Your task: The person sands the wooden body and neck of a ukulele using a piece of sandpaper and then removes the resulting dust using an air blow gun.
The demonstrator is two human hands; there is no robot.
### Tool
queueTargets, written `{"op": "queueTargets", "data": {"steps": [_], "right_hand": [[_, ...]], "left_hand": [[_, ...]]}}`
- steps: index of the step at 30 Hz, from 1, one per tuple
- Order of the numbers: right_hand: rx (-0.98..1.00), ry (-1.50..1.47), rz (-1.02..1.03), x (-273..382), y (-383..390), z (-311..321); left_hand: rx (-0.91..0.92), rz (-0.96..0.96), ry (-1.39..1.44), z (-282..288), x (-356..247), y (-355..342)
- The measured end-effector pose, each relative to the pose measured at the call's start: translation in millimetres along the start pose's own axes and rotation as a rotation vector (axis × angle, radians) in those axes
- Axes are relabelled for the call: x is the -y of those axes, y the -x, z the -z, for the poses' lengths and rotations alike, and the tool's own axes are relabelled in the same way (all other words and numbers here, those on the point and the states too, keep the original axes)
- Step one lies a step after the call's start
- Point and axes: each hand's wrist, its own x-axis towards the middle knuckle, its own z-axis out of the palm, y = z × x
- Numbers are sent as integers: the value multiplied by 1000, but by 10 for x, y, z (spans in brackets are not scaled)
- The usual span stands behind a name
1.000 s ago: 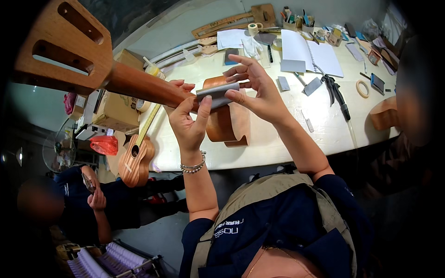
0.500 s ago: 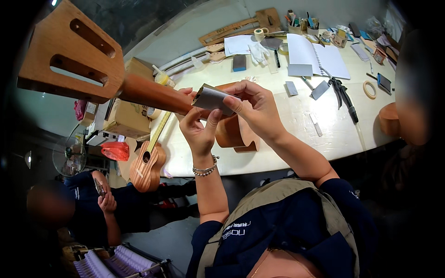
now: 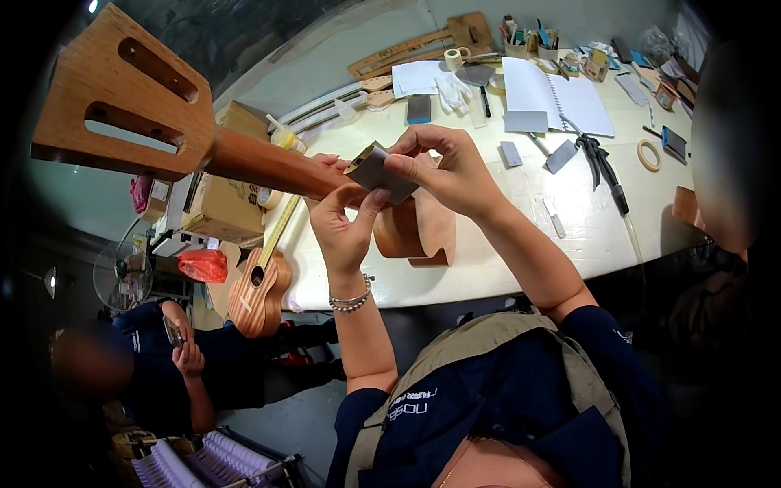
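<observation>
1. The left hand (image 3: 346, 224) is curled closed around the wooden instrument neck (image 3: 268, 167), gripping it just below the slotted headstock (image 3: 122, 98), with its thumb raised against a folded grey sanding sheet (image 3: 378, 171).
2. The right hand (image 3: 455, 167) pinches that sheet between thumb and fingertips, fingers nearly closed, holding it against the neck right beside the left hand.
3. The neck is lifted off the white workbench (image 3: 504, 260), headstock pointing up and away to the left; its curved heel (image 3: 415, 232) hangs just above the bench's near edge.
4. Judged from the pictures, the smoothing of the neck is under way: the sheet is in place at the upper neck, the wood there looks even and reddish-brown, and the headstock slots are already cut. No tuners, strings or body are attached, so much of the build looks left to do.
5. Beyond the neck on the bench lie an open notebook (image 3: 553, 98), more grey sheets, a tape roll (image 3: 648, 154) and pliers (image 3: 602, 167).
6. Left of the neck a finished small ukulele (image 3: 260, 289) leans against the bench; below it another seated person (image 3: 163, 366) holds a phone.
</observation>
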Motion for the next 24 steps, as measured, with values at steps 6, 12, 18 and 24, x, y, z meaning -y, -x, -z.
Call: {"op": "queueTargets", "data": {"steps": [6, 12, 18, 24], "right_hand": [[24, -75, -6, -67, 67, 6], [-50, -78, -22, -158, 31, -10], [-183, -262, 9, -219, -51, -79], [-55, -222, -82, -229, 102, -56]], "left_hand": [[-113, -80, 20, -66, -12, -36], [-91, -113, -61, -112, 16, -32], [-19, -171, -233, -57, -22, -80], [-87, -207, -328, -100, -39, -105]]}}
